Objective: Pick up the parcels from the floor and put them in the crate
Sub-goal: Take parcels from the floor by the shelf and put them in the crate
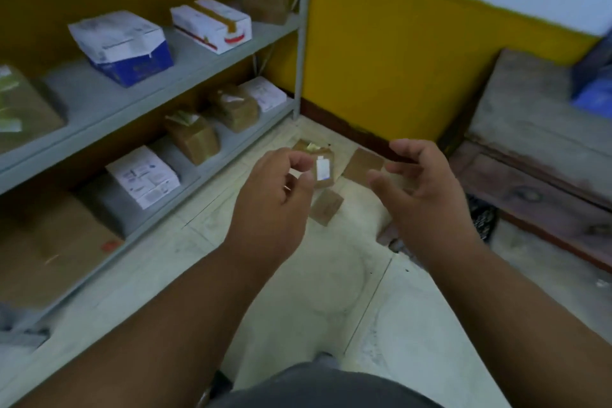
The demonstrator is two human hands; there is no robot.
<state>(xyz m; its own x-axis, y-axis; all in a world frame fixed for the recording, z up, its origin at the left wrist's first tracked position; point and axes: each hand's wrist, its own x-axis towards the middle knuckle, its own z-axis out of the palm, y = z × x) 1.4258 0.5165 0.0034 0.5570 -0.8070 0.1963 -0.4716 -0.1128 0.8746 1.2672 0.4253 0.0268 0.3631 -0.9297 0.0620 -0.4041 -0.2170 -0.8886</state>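
- While both hands reach out empty with fingers spread, the left hand (275,189) and right hand (427,189) hang above the floor (331,291).
- Three brown parcels (326,207) lie just past the hands, between them.
- The left hand looks nearest the parcel with the white label (323,169).
- No writing can be read.
- No crate shows.

Dim, flat indoor light, soft motion blur, wide-angle bending at edges.

Yellow-and-white walls (381,53), pale tiled floor (298,291), grey metal shelving (185,60) left, worn bench (530,129) right.
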